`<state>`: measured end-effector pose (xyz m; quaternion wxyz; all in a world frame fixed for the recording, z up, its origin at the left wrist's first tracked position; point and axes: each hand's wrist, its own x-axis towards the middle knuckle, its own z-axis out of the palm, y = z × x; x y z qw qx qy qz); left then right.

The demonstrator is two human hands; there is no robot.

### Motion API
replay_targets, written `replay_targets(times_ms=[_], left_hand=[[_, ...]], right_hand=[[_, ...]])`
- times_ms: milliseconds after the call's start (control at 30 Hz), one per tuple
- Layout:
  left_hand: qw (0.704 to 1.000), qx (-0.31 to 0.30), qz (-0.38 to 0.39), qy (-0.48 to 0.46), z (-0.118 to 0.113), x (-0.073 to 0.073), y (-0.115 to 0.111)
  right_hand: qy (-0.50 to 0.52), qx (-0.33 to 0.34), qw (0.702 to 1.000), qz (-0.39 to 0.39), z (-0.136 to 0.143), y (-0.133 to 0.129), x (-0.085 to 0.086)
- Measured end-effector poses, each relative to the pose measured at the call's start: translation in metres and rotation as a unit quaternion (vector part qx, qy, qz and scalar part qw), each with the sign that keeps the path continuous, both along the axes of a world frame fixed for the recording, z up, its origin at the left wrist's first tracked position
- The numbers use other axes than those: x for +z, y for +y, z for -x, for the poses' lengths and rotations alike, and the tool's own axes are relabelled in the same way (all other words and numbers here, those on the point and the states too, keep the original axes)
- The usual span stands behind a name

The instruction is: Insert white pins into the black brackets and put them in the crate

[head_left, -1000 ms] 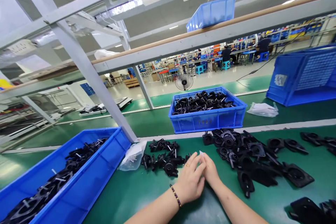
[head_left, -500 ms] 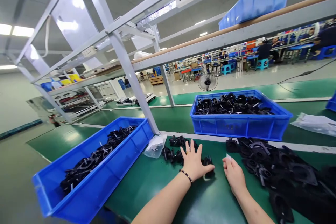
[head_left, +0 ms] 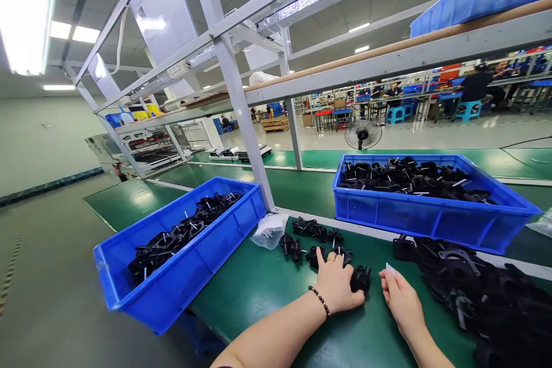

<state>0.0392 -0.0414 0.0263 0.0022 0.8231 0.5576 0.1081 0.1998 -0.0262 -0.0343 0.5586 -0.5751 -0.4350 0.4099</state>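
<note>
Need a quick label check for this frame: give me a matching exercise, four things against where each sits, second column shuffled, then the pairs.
Things:
1. left hand
2. right hand
3. clear plastic bag
4. floor fan

Places or states:
A. at the foot of the slanted metal post
B. on the grey floor beyond the bench
C. pressed on a cluster of small black parts
D. pinching a small white piece in its fingers

Pairs: 1-C, 2-D, 3-A, 4-B
</note>
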Motion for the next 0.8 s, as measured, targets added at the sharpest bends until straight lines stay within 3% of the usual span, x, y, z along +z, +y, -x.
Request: replay_targets(times_ms=[100, 400, 667, 800], left_hand=[[1.000, -0.003, -0.002, 0.008, 0.001, -0.002, 0.001], [0.999, 0.031, -0.010, 0.026, 0.021, -0.001, 0.016], [0.994, -0.049, -0.099, -0.023, 0.032, -0.016, 0.015], [0.991, -0.050, -0.117, -0.037, 0.031, -0.021, 0.015]], right_hand=[[0.029, 0.039, 0.999, 0.023, 0.000, -0.001, -0.001], [0.012, 0.052, 0.998, 0.036, -0.001, -0.004, 0.001], [-0.003, 0.057, 0.998, 0.032, 0.000, -0.005, 0.005], [-0.034, 0.042, 0.998, 0.012, 0.000, -0.006, 0.007]])
